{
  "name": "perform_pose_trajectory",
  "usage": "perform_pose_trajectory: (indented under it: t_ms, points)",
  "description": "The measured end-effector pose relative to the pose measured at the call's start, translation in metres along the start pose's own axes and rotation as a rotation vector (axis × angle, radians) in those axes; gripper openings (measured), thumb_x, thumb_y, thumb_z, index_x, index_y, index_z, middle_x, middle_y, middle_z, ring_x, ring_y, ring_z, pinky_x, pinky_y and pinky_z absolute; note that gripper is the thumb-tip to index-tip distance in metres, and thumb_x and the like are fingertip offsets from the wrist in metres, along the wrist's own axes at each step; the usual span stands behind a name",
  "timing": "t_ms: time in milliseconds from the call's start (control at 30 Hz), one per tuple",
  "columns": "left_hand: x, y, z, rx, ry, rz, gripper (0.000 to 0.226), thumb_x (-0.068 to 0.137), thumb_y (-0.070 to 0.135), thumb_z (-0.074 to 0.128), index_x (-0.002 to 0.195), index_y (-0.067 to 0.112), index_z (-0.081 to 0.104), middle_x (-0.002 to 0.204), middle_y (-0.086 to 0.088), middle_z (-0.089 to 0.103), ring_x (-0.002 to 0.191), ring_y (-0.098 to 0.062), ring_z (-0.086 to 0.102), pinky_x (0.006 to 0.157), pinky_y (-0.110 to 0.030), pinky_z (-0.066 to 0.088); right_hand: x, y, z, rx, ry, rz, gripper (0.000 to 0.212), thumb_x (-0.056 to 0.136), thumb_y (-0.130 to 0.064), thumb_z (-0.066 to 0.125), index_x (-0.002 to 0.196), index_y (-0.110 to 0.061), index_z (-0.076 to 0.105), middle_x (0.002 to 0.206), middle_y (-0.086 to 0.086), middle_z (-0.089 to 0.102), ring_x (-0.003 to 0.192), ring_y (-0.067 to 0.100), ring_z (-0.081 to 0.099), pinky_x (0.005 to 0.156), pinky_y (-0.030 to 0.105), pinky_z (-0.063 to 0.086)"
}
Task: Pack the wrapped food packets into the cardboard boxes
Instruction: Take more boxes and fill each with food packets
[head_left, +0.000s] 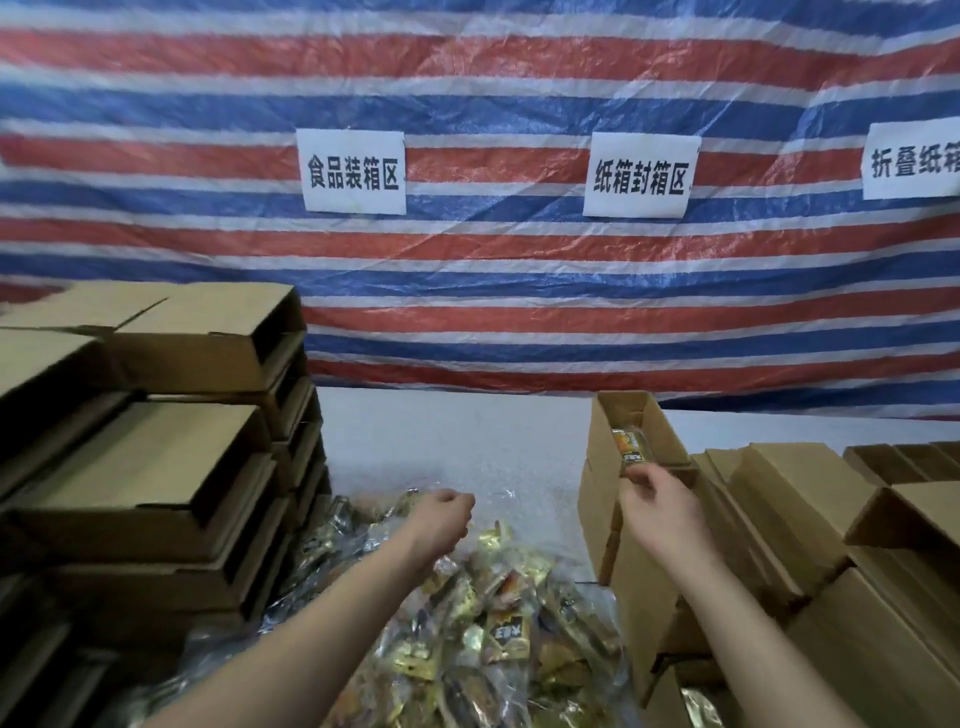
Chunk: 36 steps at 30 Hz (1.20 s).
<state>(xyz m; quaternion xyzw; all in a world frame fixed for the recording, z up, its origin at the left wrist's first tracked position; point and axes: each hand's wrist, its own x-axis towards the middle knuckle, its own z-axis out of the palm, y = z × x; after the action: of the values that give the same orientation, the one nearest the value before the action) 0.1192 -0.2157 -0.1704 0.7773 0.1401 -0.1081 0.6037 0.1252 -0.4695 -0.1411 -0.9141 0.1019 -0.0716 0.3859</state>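
A heap of wrapped food packets (493, 639) in gold, orange and black wrappers lies in clear plastic on the table in front of me. My left hand (441, 522) hovers over the far edge of the heap, its fingers curled under, and no packet shows in it. My right hand (657, 501) pinches the lower edge of an orange and black packet (629, 446). That packet stands inside an open cardboard box (605, 431), which is tipped up with its opening toward me.
Stacked cardboard boxes (156, 457) rise high on the left, close to my left forearm. More cardboard boxes (810, 519) crowd the right side. A striped tarp (493, 291) with paper signs hangs behind the white table (441, 436).
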Motion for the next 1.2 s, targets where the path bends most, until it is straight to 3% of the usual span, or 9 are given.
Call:
perform_pose_trajectory:
  t_ms: [167, 400, 600, 700, 800, 900, 1000, 1100, 1200]
  points:
    - [-0.039, 0.000, -0.063, 0.171, 0.164, 0.163, 0.022, 0.096, 0.025, 0.049, 0.081, 0.014, 0.061, 0.076, -0.001, 0.057, 0.067, -0.013, 0.049, 0.057, -0.026, 0.035, -0.029, -0.067, 0.054, 0.149, -0.201, -0.155, 0.021, 0.100, -0.030, 0.055, 0.118, -0.025, 0.064, 0.112, -0.007, 0.066, 0.089, 0.002, 0.056, 0.077, 0.024, 0.042]
    - [-0.094, -0.012, -0.136, 0.256, 0.268, 0.250, 0.023, 0.099, 0.030, 0.048, 0.101, 0.017, 0.067, 0.095, 0.004, 0.069, 0.088, -0.012, 0.063, 0.079, -0.030, 0.050, -0.078, -0.128, 0.120, 0.189, -0.391, -0.260, 0.009, 0.099, -0.030, 0.057, 0.104, -0.035, 0.061, 0.100, -0.013, 0.067, 0.098, 0.007, 0.063, 0.079, 0.024, 0.043]
    - [-0.128, -0.014, -0.200, 0.330, 0.451, 0.358, 0.022, 0.101, 0.032, 0.050, 0.113, 0.025, 0.067, 0.094, 0.018, 0.062, 0.083, 0.014, 0.051, 0.069, -0.005, 0.036, -0.110, -0.174, 0.162, 0.177, -0.490, -0.368, 0.010, 0.098, -0.034, 0.057, 0.107, -0.035, 0.063, 0.104, -0.019, 0.065, 0.098, -0.002, 0.060, 0.073, 0.011, 0.041]
    - [-0.157, -0.013, -0.227, 0.381, 0.548, 0.408, 0.023, 0.101, 0.034, 0.051, 0.116, 0.026, 0.066, 0.094, 0.019, 0.063, 0.090, 0.007, 0.059, 0.074, -0.010, 0.043, -0.126, -0.206, 0.177, 0.198, -0.542, -0.423, 0.011, 0.099, -0.035, 0.057, 0.108, -0.036, 0.062, 0.102, -0.020, 0.064, 0.097, -0.003, 0.059, 0.074, 0.013, 0.043]
    - [-0.189, -0.011, -0.250, 0.494, 0.642, 0.441, 0.030, 0.101, 0.036, 0.051, 0.124, 0.023, 0.064, 0.110, 0.013, 0.064, 0.101, 0.001, 0.058, 0.090, -0.019, 0.047, -0.144, -0.242, 0.188, 0.214, -0.585, -0.494, 0.019, 0.099, -0.036, 0.055, 0.116, -0.034, 0.063, 0.108, -0.016, 0.064, 0.101, 0.001, 0.058, 0.080, 0.020, 0.047]
    - [-0.224, -0.011, -0.274, 0.670, 0.750, 0.436, 0.037, 0.100, 0.040, 0.050, 0.132, 0.022, 0.060, 0.125, 0.010, 0.061, 0.114, -0.003, 0.053, 0.100, -0.023, 0.041, -0.163, -0.278, 0.198, 0.231, -0.635, -0.591, 0.024, 0.098, -0.036, 0.057, 0.121, -0.032, 0.063, 0.108, -0.017, 0.063, 0.100, -0.004, 0.057, 0.075, 0.013, 0.043]
    - [-0.258, -0.016, -0.302, 0.870, 0.866, 0.350, 0.048, 0.098, 0.042, 0.050, 0.141, 0.021, 0.050, 0.139, 0.005, 0.053, 0.128, -0.012, 0.046, 0.108, -0.027, 0.034, -0.185, -0.307, 0.207, 0.246, -0.698, -0.694, 0.028, 0.097, -0.035, 0.059, 0.125, -0.030, 0.062, 0.108, -0.017, 0.063, 0.100, -0.005, 0.057, 0.082, 0.014, 0.048]
    - [-0.287, -0.033, -0.330, 1.165, 0.893, 0.011, 0.076, 0.095, 0.055, 0.050, 0.156, 0.018, 0.023, 0.160, -0.004, 0.029, 0.147, -0.021, 0.026, 0.121, -0.036, 0.021, -0.210, -0.329, 0.213, 0.262, -0.771, -0.794, 0.032, 0.096, -0.040, 0.059, 0.128, -0.036, 0.058, 0.112, -0.019, 0.062, 0.107, -0.002, 0.057, 0.090, 0.021, 0.049]
    - [-0.309, -0.055, -0.351, 1.364, 0.824, -0.310, 0.097, 0.089, 0.065, 0.051, 0.157, 0.014, 0.005, 0.165, -0.010, 0.010, 0.152, -0.027, 0.012, 0.123, -0.043, 0.018, -0.234, -0.345, 0.215, 0.242, -0.817, -0.889, 0.041, 0.095, -0.042, 0.058, 0.136, -0.036, 0.053, 0.133, -0.012, 0.058, 0.122, 0.005, 0.052, 0.099, 0.025, 0.042]
